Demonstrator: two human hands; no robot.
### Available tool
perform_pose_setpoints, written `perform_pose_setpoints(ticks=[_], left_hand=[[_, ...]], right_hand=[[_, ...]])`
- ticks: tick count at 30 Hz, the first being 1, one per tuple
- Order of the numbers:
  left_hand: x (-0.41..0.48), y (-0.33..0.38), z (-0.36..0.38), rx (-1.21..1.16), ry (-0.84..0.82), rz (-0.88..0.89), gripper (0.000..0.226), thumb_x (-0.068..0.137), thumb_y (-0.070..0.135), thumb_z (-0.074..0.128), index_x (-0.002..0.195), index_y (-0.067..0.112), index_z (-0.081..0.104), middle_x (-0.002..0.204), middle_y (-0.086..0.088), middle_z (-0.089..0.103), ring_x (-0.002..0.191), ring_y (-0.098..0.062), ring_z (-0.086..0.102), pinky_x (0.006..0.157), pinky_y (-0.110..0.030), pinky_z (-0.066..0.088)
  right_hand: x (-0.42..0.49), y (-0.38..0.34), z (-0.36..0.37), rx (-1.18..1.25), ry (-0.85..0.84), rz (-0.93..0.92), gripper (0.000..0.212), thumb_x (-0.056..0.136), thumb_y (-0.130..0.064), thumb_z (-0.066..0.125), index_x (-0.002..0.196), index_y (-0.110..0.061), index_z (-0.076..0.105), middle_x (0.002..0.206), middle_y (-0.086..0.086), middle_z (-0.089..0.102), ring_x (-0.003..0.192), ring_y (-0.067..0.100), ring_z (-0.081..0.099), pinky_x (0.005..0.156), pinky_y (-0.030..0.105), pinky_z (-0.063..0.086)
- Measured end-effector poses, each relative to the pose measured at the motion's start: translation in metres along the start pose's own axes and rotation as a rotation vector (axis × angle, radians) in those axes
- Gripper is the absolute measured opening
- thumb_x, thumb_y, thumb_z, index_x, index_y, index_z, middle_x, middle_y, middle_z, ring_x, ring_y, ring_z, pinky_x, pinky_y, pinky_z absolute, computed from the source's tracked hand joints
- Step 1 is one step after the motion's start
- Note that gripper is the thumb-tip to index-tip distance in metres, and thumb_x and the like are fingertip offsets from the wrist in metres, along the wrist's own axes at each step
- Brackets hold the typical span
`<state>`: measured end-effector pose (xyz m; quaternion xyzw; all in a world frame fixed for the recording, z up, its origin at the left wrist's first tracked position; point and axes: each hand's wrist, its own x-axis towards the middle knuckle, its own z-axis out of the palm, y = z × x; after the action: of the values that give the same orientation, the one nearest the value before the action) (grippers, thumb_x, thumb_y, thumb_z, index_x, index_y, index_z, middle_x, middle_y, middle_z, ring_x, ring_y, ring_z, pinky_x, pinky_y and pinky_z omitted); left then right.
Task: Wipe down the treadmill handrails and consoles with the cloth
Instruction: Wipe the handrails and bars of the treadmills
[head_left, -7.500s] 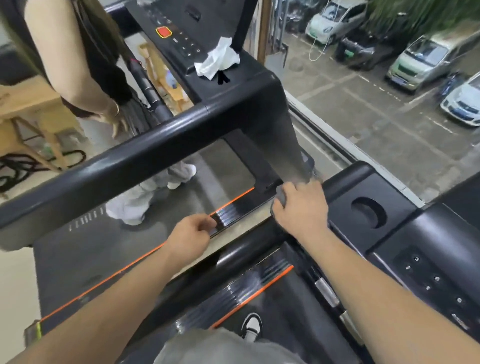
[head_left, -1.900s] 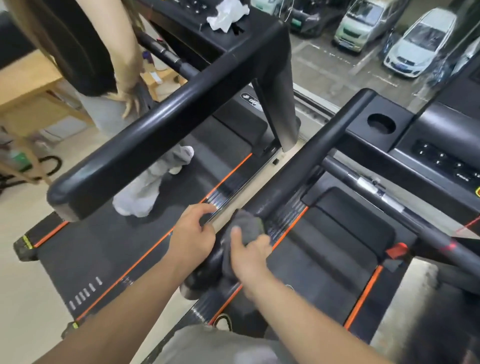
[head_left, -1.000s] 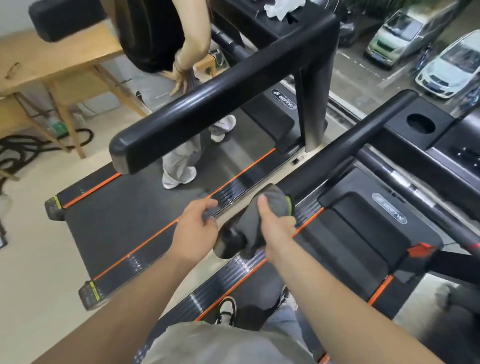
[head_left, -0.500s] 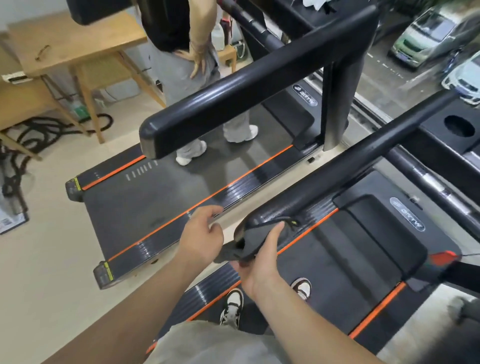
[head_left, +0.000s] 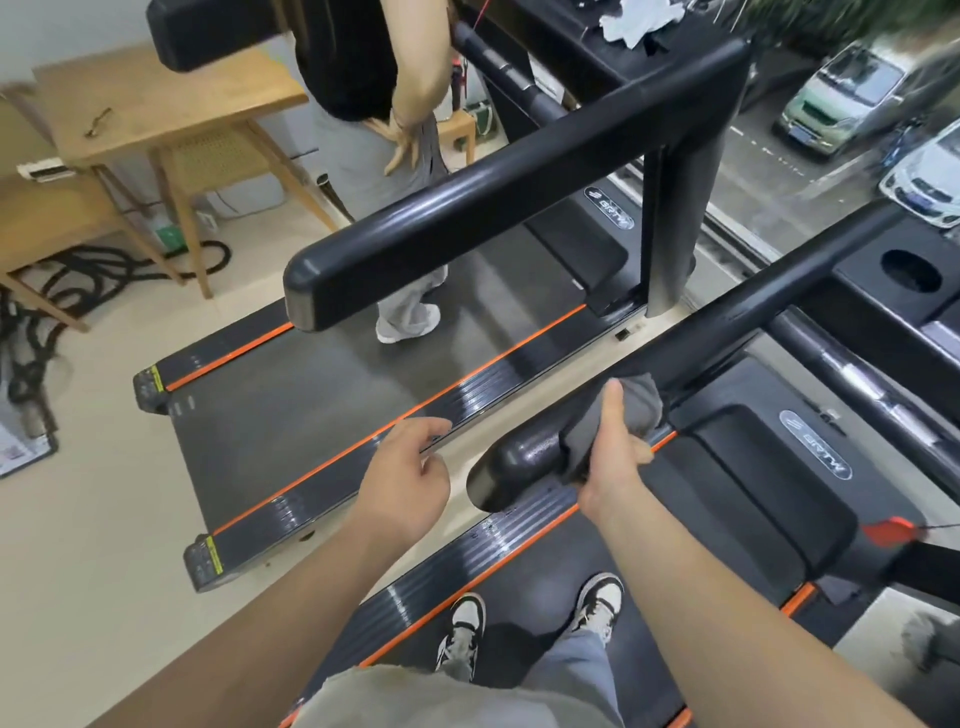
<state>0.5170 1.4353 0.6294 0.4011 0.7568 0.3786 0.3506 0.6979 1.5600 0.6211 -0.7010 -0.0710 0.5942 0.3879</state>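
While the person stands on the treadmill (head_left: 519, 582) belt, a second treadmill (head_left: 291, 415) lies alongside to the left, another person (head_left: 363, 62) on it. The near machine's left handrail (head_left: 727, 332) runs from the console (head_left: 862, 301) back to a rounded free end. Just short of that end the grey cloth (head_left: 641, 402) wraps the rail, gripped by the right hand (head_left: 613, 457), thumb lying up along it. The left hand (head_left: 410, 473) hovers beside the rail end, fingers loosely curled, holding nothing

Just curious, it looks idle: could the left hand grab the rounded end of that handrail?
Probably yes. The left hand hovers empty just beside the handrail end, nothing between them; the right hand grips the cloth farther up the rail.
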Motion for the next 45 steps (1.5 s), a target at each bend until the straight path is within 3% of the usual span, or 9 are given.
perform_pose_setpoints(ticks=[8, 11, 17, 26, 32, 35, 38, 42, 45], left_hand=[[0.002, -0.007, 0.011, 0.026, -0.037, -0.022, 0.045, 0.093, -0.006, 0.048, 0.124, 0.024, 0.063, 0.127, 0.012, 0.059, 0.123, -0.010, 0.055, 0.113, -0.038, 0.043], [0.005, 0.003, 0.011, 0.026, -0.042, 0.025, 0.049, 0.094, -0.005, 0.050, 0.113, 0.039, 0.060, 0.121, 0.019, 0.058, 0.120, -0.004, 0.055, 0.109, -0.030, 0.043], [0.009, 0.003, 0.010, -0.006, -0.005, 0.021, 0.046, 0.093, -0.007, 0.051, 0.114, 0.033, 0.062, 0.120, 0.014, 0.059, 0.116, -0.003, 0.057, 0.107, -0.030, 0.045], [-0.006, -0.022, -0.013, 0.029, 0.110, -0.037, 0.044, 0.091, -0.008, 0.054, 0.125, 0.017, 0.065, 0.124, 0.002, 0.064, 0.117, -0.015, 0.060, 0.106, -0.033, 0.047], [-0.008, -0.025, -0.032, 0.029, 0.186, -0.079, 0.042, 0.093, -0.004, 0.054, 0.125, 0.022, 0.064, 0.122, 0.005, 0.064, 0.114, -0.011, 0.061, 0.101, -0.034, 0.049], [-0.007, -0.027, -0.028, 0.014, 0.181, -0.087, 0.042, 0.093, -0.005, 0.054, 0.127, 0.019, 0.064, 0.122, 0.001, 0.064, 0.115, -0.014, 0.061, 0.100, -0.031, 0.047], [-0.005, -0.026, -0.016, -0.006, 0.147, -0.072, 0.042, 0.093, -0.004, 0.054, 0.128, 0.018, 0.064, 0.123, 0.001, 0.064, 0.117, -0.012, 0.060, 0.100, -0.029, 0.046], [0.000, -0.012, 0.004, -0.058, 0.100, -0.064, 0.042, 0.094, -0.005, 0.051, 0.122, 0.022, 0.064, 0.120, 0.008, 0.063, 0.117, -0.010, 0.059, 0.107, -0.030, 0.045], [0.003, 0.002, 0.013, -0.067, 0.068, -0.060, 0.043, 0.095, -0.005, 0.050, 0.119, 0.028, 0.062, 0.117, 0.014, 0.060, 0.115, -0.009, 0.059, 0.106, -0.026, 0.043]], right_hand=[[-0.049, 0.080, 0.004, -0.266, 0.007, -0.043, 0.084, 0.088, -0.076, 0.054, 0.148, -0.019, 0.037, 0.146, 0.004, 0.045, 0.128, 0.033, 0.052, 0.093, 0.042, 0.050], [-0.056, 0.077, -0.007, -0.582, 0.003, -0.600, 0.043, 0.095, -0.057, 0.061, 0.107, -0.018, 0.046, 0.118, 0.003, 0.042, 0.111, 0.030, 0.051, 0.093, 0.033, 0.039], [-0.020, 0.043, -0.018, -1.367, -0.010, -1.640, 0.040, 0.087, -0.050, 0.063, 0.093, -0.010, 0.062, 0.110, 0.013, 0.058, 0.104, 0.038, 0.051, 0.098, 0.054, 0.040], [-0.043, 0.032, 0.080, -2.320, -0.360, -1.137, 0.036, 0.092, -0.042, 0.050, 0.120, -0.027, 0.066, 0.123, 0.003, 0.065, 0.115, 0.027, 0.058, 0.095, 0.045, 0.036], [-0.038, 0.111, 0.063, -2.980, -0.583, -1.326, 0.042, 0.082, -0.026, 0.074, 0.123, -0.025, 0.068, 0.119, 0.008, 0.063, 0.114, 0.038, 0.053, 0.093, 0.059, 0.035], [-0.030, 0.104, 0.031, -2.865, -0.685, -1.757, 0.050, 0.088, -0.032, 0.071, 0.136, -0.023, 0.057, 0.130, 0.010, 0.056, 0.121, 0.035, 0.047, 0.102, 0.052, 0.035], [-0.027, 0.067, 0.000, -2.233, -0.741, -2.056, 0.036, 0.085, -0.034, 0.071, 0.119, -0.026, 0.063, 0.128, 0.003, 0.058, 0.118, 0.025, 0.054, 0.104, 0.037, 0.035], [0.011, 0.002, -0.032, -1.717, -0.745, -1.974, 0.037, 0.079, -0.032, 0.058, 0.112, -0.018, 0.057, 0.132, 0.010, 0.059, 0.117, 0.031, 0.055, 0.097, 0.042, 0.041], [0.040, -0.051, -0.036, -1.380, -0.434, -1.696, 0.032, 0.090, -0.032, 0.057, 0.115, -0.012, 0.064, 0.126, 0.012, 0.062, 0.117, 0.035, 0.056, 0.102, 0.046, 0.041]])
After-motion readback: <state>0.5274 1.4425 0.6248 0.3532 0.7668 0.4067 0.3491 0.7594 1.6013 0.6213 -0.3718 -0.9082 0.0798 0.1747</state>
